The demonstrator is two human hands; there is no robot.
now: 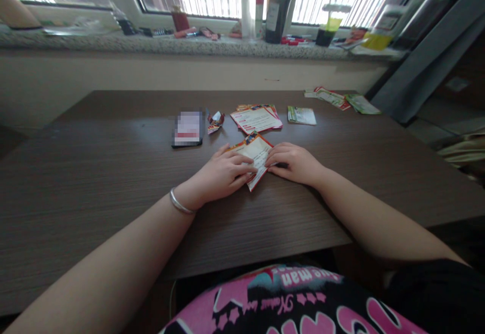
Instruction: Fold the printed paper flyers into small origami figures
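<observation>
A flat printed packet (258, 149), cream with orange-red edges, lies turned at an angle on the brown table in front of me. My left hand (229, 171) rests across its left side and holds it against the table, fingers slightly bent and fingertips near its lower middle. On the right edge, the bent fingers of my right hand (291, 163) grip the packet, with the thumb close to the lower corner. Both hands cover parts of it. Just beyond it sits a loose pile of similar packets (255, 118).
Behind my left hand are a dark flat device with a blurred face (188, 129) and a crumpled wrapper (215, 122). Green packets (301, 115) lie right of the pile, more packets (329, 97) at the back right. Bottles (278, 13) and small items stand on the windowsill (212, 47).
</observation>
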